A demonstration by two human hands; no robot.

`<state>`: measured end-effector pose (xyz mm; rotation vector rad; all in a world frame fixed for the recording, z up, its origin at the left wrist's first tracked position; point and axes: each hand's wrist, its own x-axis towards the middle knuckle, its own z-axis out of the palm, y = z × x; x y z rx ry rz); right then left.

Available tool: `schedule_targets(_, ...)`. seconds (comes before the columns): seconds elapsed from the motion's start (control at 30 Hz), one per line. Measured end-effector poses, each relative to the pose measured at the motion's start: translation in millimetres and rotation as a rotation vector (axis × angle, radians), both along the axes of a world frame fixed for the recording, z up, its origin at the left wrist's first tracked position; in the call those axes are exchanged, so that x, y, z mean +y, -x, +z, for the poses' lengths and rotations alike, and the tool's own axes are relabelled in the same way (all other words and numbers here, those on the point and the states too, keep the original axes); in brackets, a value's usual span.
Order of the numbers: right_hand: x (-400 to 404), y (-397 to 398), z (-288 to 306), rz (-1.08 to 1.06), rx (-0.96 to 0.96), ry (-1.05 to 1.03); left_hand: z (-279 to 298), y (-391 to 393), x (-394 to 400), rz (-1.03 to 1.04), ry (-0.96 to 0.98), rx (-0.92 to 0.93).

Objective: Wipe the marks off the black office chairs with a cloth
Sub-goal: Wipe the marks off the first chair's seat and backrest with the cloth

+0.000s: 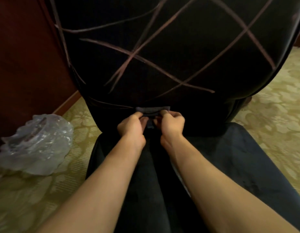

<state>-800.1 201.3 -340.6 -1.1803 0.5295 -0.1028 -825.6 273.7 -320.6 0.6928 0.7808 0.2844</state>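
1. The black chair back stood upright, walling off everything straight ahead.
2. Left of the chair back, a dark wooden panel closed that side, leaving only a narrow strip of floor between them.
3. A crumpled plastic bag lay on the patterned carpet left of the chair back's base.
4. Right of the chair back, carpet lay open.

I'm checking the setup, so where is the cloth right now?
In the head view, the cloth is at centre, pinched between the left hand and right hand, against the chair back's lower edge.
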Motion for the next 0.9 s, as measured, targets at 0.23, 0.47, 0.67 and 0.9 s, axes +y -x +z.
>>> schedule_targets(0.23, -75, 29, 14, 0.034, -0.051, 0.033, 11, 9, -57, -0.226, -0.027, -0.017)
schedule_targets(0.47, -35, 82, 26, 0.189, -0.091, 0.077, 12, 63, -3, -0.188, -0.05, -0.044)
schedule_targets(0.67, -10, 112, -8, 0.185, -0.209, 0.201, -21, 115, 26, -0.278, -0.232, -0.061)
schedule_targets(0.9, -15, 114, -18, 0.219, -0.228, 0.184, -21, 117, 33, -0.345, -0.137, -0.031)
